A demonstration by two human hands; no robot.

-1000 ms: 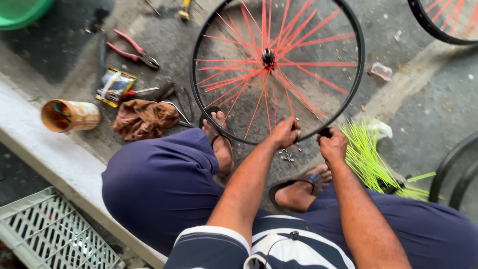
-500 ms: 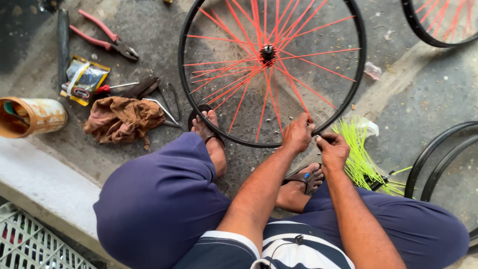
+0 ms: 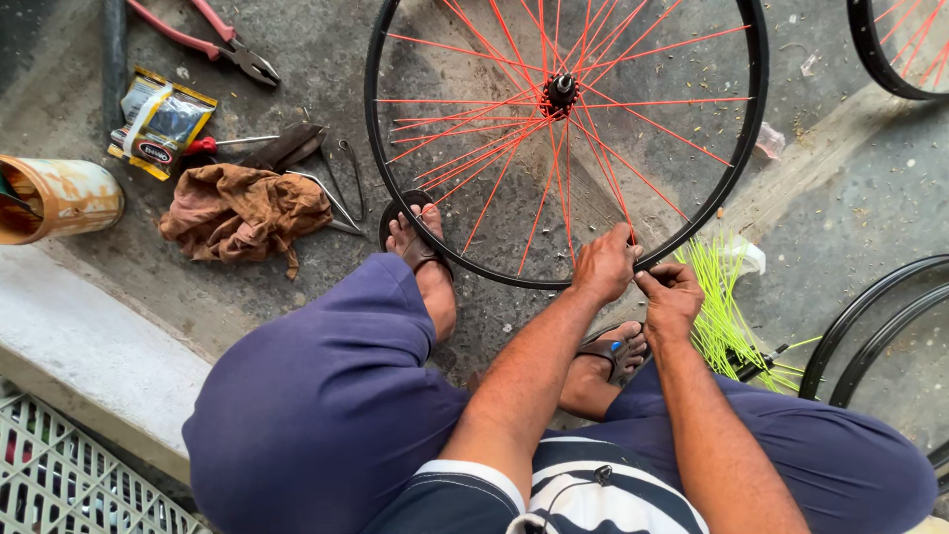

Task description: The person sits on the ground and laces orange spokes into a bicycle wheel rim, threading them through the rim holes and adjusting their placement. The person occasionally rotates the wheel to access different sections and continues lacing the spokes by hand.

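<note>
At the far left a rusty tin can (image 3: 59, 198) lies on its side against the pale concrete ledge (image 3: 89, 346), cut off by the frame edge. Next to it come red-handled pliers (image 3: 203, 35), a yellow packet (image 3: 158, 121), and a crumpled brown rag (image 3: 242, 213) with a few metal tools poking out from beneath, too tangled to name.

The bicycle wheel (image 3: 395, 213), black-rimmed with red spokes, stands on the ground against the seated person's sandalled feet. Since a moment ago the view has dropped closer and both hands have drawn together at the rim's lower right edge, so the work has settled on one spot there. The left hand (image 3: 605, 263) is curled over the rim where a red spoke (image 3: 615, 198) meets it, fingers closed on it. The right hand (image 3: 672, 297) is pinched shut just beside it, touching the rim; whatever small piece it grips is hidden by the fingers.

Further right lies a bundle of neon-green spokes (image 3: 717, 307), then spare black rims (image 3: 870, 326), only partly in view.
</note>
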